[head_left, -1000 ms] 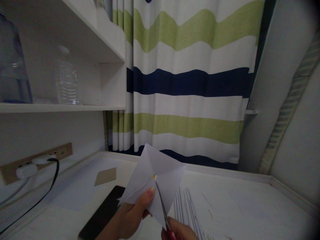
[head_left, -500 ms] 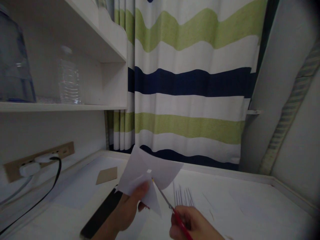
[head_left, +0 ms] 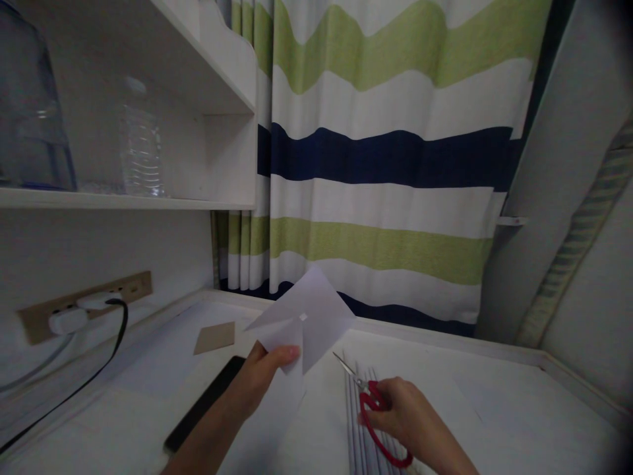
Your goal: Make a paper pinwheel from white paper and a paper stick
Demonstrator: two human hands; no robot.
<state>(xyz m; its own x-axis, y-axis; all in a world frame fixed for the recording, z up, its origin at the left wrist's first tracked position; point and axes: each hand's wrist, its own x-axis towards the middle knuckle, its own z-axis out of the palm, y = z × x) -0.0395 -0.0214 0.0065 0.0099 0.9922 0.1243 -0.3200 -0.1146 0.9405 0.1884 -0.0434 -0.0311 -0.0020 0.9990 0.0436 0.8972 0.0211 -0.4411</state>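
My left hand [head_left: 270, 369] pinches a white sheet of paper [head_left: 321, 313] between thumb and fingers, holding it above the table. The paper has slits running in toward a small square hole near its middle, and one flap bends over by my thumb. My right hand [head_left: 403, 412] grips red-handled scissors [head_left: 368, 402] by the loops. Their metal blades look closed and point up and left, apart from the paper. Under the scissors lie several thin white paper sticks [head_left: 353, 422], side by side on the table.
A black phone [head_left: 208, 399] lies beside my left forearm, with a brown card piece [head_left: 214, 338] behind it. Plugs and cables [head_left: 121, 323] hang from the wall socket strip [head_left: 143, 284] at left. A shelf [head_left: 188, 204] holds a clear bottle [head_left: 142, 148]. A striped curtain [head_left: 386, 211] hangs behind the table.
The scissors have moved away from the paper, to the right, and their blades have come together. My left hand has turned the paper and raised it slightly. The view has shifted a little.
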